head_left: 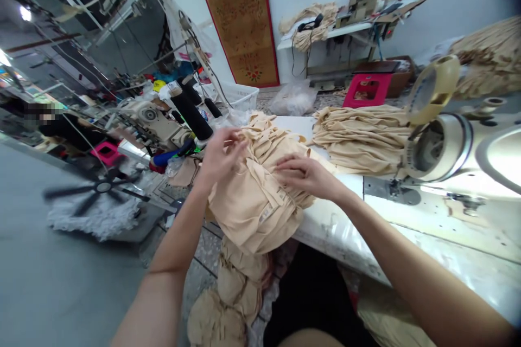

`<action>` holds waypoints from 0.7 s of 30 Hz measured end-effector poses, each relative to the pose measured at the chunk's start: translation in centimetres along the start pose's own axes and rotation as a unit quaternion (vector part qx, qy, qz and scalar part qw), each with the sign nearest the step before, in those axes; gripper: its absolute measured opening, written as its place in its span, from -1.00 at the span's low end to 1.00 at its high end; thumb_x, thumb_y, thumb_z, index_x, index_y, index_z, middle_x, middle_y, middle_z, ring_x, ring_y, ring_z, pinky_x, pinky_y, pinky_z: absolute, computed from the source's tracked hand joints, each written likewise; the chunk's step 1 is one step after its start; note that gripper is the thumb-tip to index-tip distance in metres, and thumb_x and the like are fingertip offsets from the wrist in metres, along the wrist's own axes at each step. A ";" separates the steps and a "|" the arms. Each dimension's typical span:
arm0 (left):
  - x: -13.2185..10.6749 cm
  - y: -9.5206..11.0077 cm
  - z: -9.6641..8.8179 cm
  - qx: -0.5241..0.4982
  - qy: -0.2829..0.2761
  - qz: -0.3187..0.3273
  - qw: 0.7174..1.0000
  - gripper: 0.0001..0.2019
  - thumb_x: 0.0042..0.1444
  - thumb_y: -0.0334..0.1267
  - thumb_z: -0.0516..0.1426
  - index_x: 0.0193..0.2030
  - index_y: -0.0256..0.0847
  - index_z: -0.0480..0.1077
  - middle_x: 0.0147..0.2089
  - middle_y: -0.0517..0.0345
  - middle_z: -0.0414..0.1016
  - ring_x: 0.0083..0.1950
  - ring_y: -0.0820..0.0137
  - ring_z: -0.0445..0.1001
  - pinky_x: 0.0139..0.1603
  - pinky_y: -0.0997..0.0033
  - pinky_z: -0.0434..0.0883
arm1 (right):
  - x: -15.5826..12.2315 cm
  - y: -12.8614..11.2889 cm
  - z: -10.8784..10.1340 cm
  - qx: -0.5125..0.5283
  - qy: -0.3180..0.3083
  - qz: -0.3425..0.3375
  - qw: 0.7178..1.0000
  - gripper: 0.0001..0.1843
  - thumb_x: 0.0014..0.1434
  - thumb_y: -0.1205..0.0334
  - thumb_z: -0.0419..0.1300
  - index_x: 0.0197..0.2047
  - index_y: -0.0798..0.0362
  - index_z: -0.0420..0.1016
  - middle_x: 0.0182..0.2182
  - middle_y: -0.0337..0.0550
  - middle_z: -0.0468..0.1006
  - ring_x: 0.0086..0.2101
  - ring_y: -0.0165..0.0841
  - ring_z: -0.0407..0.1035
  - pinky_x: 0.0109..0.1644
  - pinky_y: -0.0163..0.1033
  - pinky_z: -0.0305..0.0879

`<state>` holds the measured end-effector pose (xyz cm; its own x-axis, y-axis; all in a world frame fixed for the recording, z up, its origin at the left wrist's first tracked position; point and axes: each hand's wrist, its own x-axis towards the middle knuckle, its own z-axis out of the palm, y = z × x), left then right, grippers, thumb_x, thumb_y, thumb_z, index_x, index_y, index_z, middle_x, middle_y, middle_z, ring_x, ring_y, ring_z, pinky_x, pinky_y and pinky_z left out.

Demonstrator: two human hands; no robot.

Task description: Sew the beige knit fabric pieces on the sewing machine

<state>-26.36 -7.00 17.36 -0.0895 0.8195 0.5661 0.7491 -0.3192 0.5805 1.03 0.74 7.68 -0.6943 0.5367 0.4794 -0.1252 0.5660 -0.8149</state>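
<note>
A pile of beige fabric pieces (240, 200) lies on the left end of the white sewing table (325, 233), its front hanging over the edge. My left hand (223, 157) is at the pile's upper left, fingers apart and slightly curled, a little blurred by motion. Resting on the pile's right side is my right hand (305, 174), its fingers stretched out over the cloth. Neither hand visibly grips a piece. Small printed labels show on the cloth between and below the hands. To the right, a second stack of beige fabric (362, 138) lies beside the sewing machine (439, 146).
Black thread cones (191, 111) stand behind my left hand. Bundles of beige fabric (232, 293) lie on the floor below the table. A fan (103, 187) is at left, near another person (69, 130). Behind are a pink stool (368, 89) and a white basket (244, 98).
</note>
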 end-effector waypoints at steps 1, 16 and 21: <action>-1.5 1.0 0.1 0.075 -0.020 0.061 0.995 -0.68 0.31 -0.14 0.31 0.16 -0.09 0.50 0.06 0.00 0.51 0.13 0.21 0.57 0.19 0.10 0.54 | -0.6 -0.3 0.0 -0.021 -0.017 -0.025 0.999 -0.68 0.27 0.07 0.42 0.08 -0.12 0.72 0.16 -0.03 0.60 0.17 -0.07 0.48 0.31 0.05 0.39; -17.7 7.2 4.7 0.224 -0.107 0.227 0.942 -0.85 0.37 -0.54 0.14 -0.01 -0.33 0.49 -0.04 -0.07 0.58 0.28 0.11 0.51 0.40 -0.11 0.50 | -3.4 -1.1 -3.3 -0.185 -0.022 -0.073 0.980 -0.95 0.31 0.27 0.30 -0.15 -0.06 0.57 -0.02 -0.01 0.61 0.03 -0.06 0.49 0.13 0.05 0.43; -20.3 5.5 5.4 0.164 -0.073 0.236 0.955 -0.83 0.39 -0.49 0.16 0.06 -0.31 0.47 0.00 -0.10 0.63 0.36 0.14 0.52 0.38 0.02 0.56 | -4.5 0.2 -4.5 -0.170 -0.020 -0.002 0.985 -0.78 0.35 -0.02 0.32 -0.19 -0.05 0.61 -0.22 -0.03 0.64 -0.23 -0.13 0.53 -0.11 -0.03 0.46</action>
<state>-16.92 -22.86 5.86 0.3836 0.6858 0.6185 0.8510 -0.5226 0.0516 7.35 1.23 6.82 -0.7229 0.5119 0.4642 0.1108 0.7489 -0.6534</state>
